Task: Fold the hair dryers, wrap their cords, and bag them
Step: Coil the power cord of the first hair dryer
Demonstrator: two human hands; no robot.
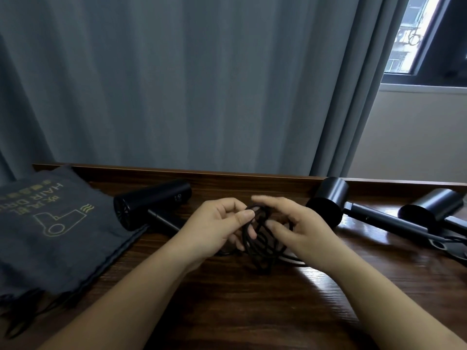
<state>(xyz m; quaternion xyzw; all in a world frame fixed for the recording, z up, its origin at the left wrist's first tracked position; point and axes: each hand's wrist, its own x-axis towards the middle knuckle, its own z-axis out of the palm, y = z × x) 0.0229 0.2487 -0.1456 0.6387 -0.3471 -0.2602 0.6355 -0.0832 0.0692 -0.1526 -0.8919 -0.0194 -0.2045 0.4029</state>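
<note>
Both grips pinch coiled cord [262,238]: left hand [217,226], right hand [300,231]; table [227,311] bare toward near edge.

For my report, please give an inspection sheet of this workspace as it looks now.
Surface: dark wooden table, glossy, with a raised back edge.
Job's things: three black hair dryers, one at left, two at right; grey dryer bags stacked at left.
Clutter: nothing seen.
Grippers: left hand grips the coiled black cord; right hand pinches its loops.
Cables: part of another cord by the rightmost dryers.
Surroundings: grey-blue curtain, window at upper right.
</note>
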